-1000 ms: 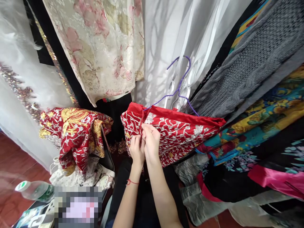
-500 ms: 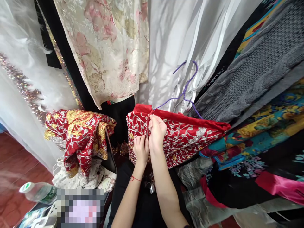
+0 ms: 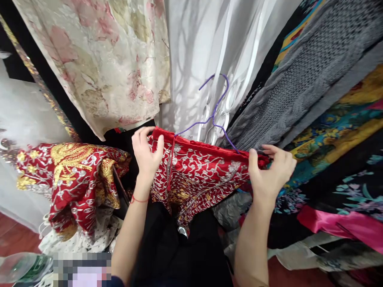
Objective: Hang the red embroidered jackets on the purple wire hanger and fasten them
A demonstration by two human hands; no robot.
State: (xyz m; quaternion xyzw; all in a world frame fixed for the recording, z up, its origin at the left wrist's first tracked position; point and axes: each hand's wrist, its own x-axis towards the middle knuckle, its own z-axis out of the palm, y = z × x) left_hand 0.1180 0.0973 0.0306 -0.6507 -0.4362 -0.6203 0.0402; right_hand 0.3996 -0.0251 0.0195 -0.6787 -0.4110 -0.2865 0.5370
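The white curtain (image 3: pixel 185 79) is positioned behind the other items. A cream floral garment (image 3: pixel 125 71) is suspended before it at upper left; a grey cable-knit garment (image 3: pixel 299 79) is sloped down from upper right. The silver-embroidered red garment (image 3: pixel 206 171) is located at the centre, above and partly against the black-clad lap (image 3: pixel 182 255), with its plain red band uppermost and sloped down toward the right. A second, gold-embroidered red garment (image 3: pixel 74 171) is draped at left, over a dotted white cloth (image 3: pixel 101 227).

The right end of the band is pinched between the thumb and fingers of the right hand (image 3: pixel 260 159); the fingers are bent. The left end is held by the left hand (image 3: pixel 155 135), with the thumb at the front face and the fingers curved over the corner. The hands are set well apart.

A purple wire hanger (image 3: pixel 214 115) is seated inside the band between the hands, with its hook upward. A clear bottle (image 3: pixel 26 267) is partly shown at lower left. A thin red bracelet (image 3: pixel 139 200) is worn on the left wrist.
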